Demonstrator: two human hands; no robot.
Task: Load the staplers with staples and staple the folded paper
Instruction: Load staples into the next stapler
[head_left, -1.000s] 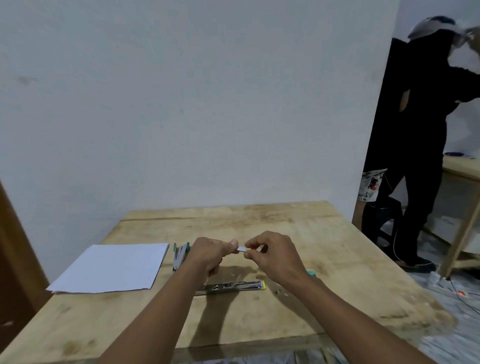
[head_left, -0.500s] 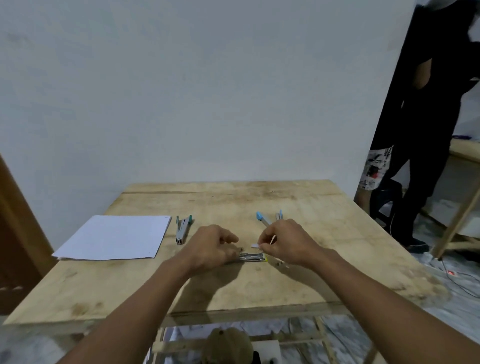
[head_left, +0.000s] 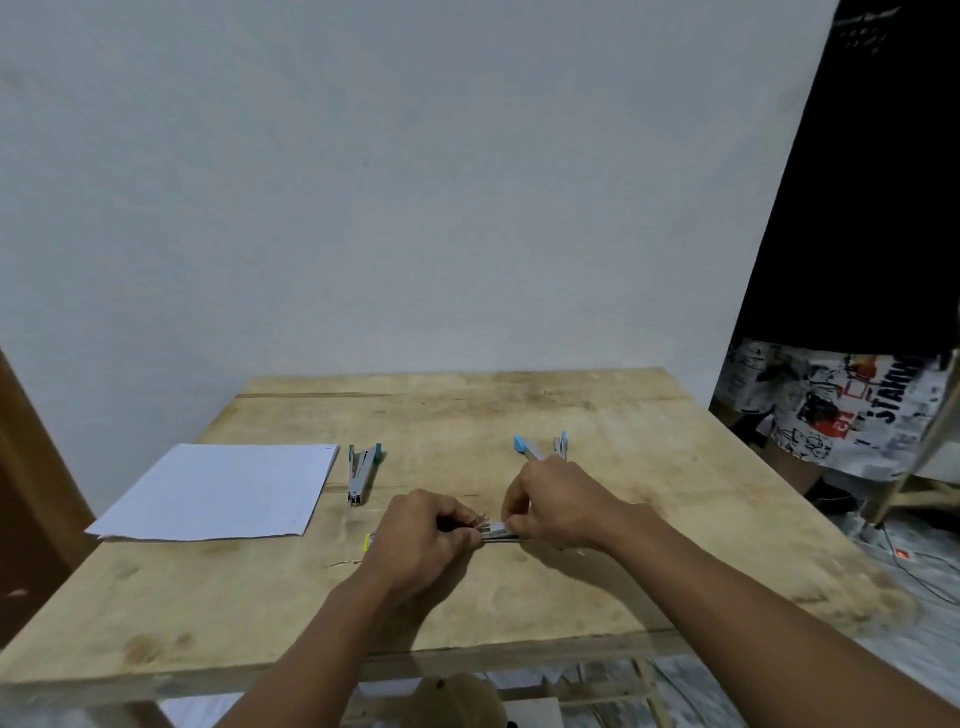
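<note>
An opened metal stapler (head_left: 496, 534) with a yellow end lies flat on the wooden table (head_left: 649, 493). My left hand (head_left: 423, 543) grips its left part. My right hand (head_left: 556, 501) pinches a small strip of staples (head_left: 500, 528) and holds it down on the stapler's open channel. A teal stapler (head_left: 362, 473) lies beside a stack of white paper (head_left: 223, 491) at the left. A light blue stapler (head_left: 543, 448) lies open just beyond my right hand.
A person in dark clothes and patterned shorts (head_left: 836, 405) stands at the table's right side. A brown wooden panel (head_left: 26, 509) borders the left. Cables and a power strip (head_left: 904, 556) lie on the floor at the right.
My hands came down from above the table to the stapler. The left hand took hold of the stapler, and the right brought the staple strip onto it. The view tilted down.
</note>
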